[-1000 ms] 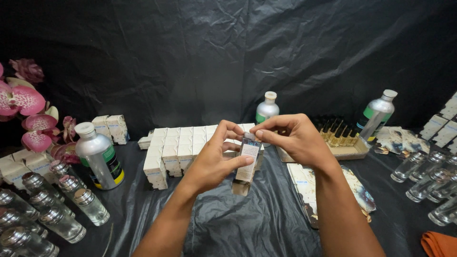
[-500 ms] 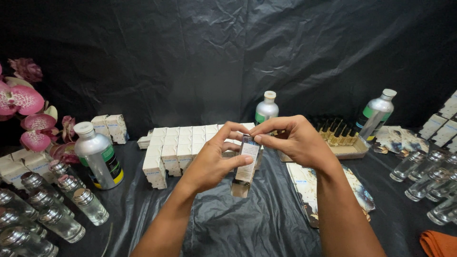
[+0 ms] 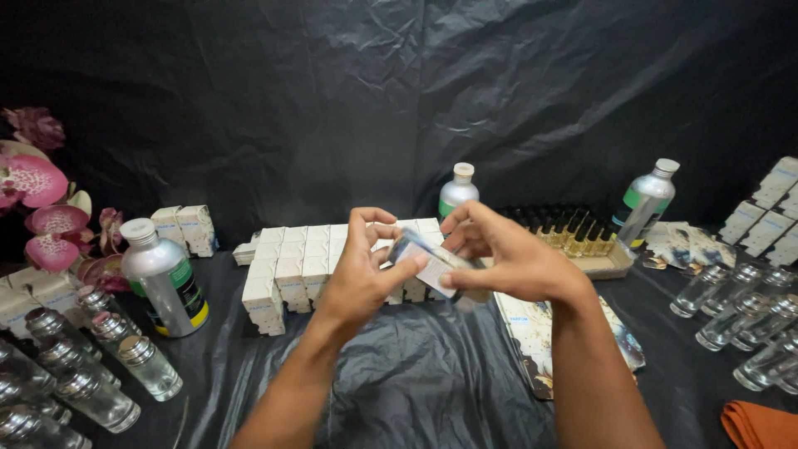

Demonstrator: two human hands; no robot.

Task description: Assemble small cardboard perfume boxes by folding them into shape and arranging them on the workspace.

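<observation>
head cam | looks forward and down over table (image 3: 416, 391) | close | single view

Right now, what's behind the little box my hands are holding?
Behind the small box held by both hands stand rows of white cartons and a silver bottle. The hands cover part of the rows; what lies there cannot be seen.

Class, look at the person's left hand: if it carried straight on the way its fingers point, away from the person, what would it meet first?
Probably the small box that the left hand already holds with the right hand. Beyond it stand the rows of small white boxes, though depth is hard to judge from this view.
</observation>
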